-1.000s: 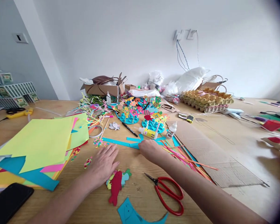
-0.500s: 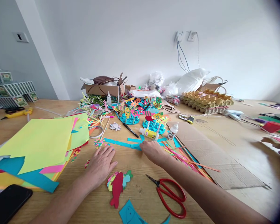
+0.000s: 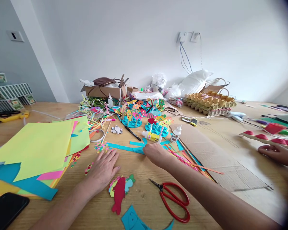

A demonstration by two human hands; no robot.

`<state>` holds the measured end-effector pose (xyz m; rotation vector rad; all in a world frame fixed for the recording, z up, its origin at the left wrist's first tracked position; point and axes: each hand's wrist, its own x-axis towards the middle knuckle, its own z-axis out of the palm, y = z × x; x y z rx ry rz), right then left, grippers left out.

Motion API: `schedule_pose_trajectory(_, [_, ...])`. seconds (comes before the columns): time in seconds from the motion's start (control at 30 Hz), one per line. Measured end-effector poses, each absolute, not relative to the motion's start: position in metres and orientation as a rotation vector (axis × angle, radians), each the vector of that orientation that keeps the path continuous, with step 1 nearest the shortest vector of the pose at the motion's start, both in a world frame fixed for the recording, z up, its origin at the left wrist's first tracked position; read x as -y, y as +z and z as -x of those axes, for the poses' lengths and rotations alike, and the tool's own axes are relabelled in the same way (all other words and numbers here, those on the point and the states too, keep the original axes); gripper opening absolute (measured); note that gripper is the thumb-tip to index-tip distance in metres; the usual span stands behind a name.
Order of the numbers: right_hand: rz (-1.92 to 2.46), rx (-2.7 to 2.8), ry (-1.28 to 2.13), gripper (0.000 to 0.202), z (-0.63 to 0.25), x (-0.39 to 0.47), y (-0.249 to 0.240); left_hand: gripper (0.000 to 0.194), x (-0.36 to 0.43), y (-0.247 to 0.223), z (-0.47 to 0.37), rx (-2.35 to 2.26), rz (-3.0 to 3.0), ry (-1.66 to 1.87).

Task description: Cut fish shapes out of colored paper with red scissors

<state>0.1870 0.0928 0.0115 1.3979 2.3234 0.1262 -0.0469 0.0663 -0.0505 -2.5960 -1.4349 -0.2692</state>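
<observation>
My left hand (image 3: 103, 169) lies palm down on the wooden table, fingers spread, with nothing held. Its fingertips are near a little heap of confetti-like paper bits (image 3: 100, 147). My right hand (image 3: 156, 154) is closed at the near edge of blue paper strips (image 3: 122, 147); whatever its fingers grip is hidden. Just beyond it are a yellow-labelled glue bottle (image 3: 153, 136) on its side and an upright white bottle (image 3: 176, 133). Closer to me lie a red paper fish (image 3: 119, 195) on other cutouts, red-handled scissors (image 3: 174, 199) and a blue paper piece (image 3: 134, 218) with a drawn outline.
Coloured sheets (image 3: 43, 143) and a black phone (image 3: 8, 209) lie at left. Cardboard (image 3: 211, 156) and paper strips are at right. Fish decorations (image 3: 134, 116) and egg trays (image 3: 208, 102) stand behind. Another person's hand (image 3: 276, 155) holds a red-bumped strip (image 3: 273, 140).
The view has shifted slightly. At the far right, the other person's hand and the red-bumped strip have come further into view. Both my hands remain in nearly the same place.
</observation>
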Motion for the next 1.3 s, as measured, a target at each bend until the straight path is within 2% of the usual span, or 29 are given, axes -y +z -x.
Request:
schedule_pose_trajectory(0.37, [-1.419,-2.402,0.276,0.027,-0.220,-0.089,0.005,0.045,-0.070,-0.050,0.049,1.542,2.563,-0.197])
schedule_pose_trajectory(0.53, [-1.418,-2.469,0.321,0.014,-0.234,-0.087,0.008,0.052,-0.071,-0.048,0.043,1.527,2.611,-0.171])
schedule_pose_trajectory(0.7, [-1.446,-2.470,0.331,0.015,-0.242,-0.086,0.007,0.050,-0.079,-0.045,0.040,1.496,2.668,-0.139])
schedule_pose_trajectory(0.77, [-1.469,-2.445,0.329,0.022,-0.246,-0.088,0.005,0.048,-0.082,-0.044,0.043,1.508,2.662,-0.135])
schedule_pose_trajectory(1.03, [-1.577,-2.368,0.247,0.027,-0.258,-0.090,0.006,0.041,-0.085,-0.040,0.054,1.571,2.579,-0.169])
schedule_pose_trajectory(1.17, [-1.684,-2.363,0.162,0.015,-0.251,-0.063,0.018,0.032,-0.082,-0.032,0.057,1.517,2.592,-0.214])
schedule_pose_trajectory(1.3, [-1.676,-2.389,-0.046,0.010,-0.243,-0.011,0.026,0.033,-0.067,-0.018,0.053,1.402,2.673,-0.300])
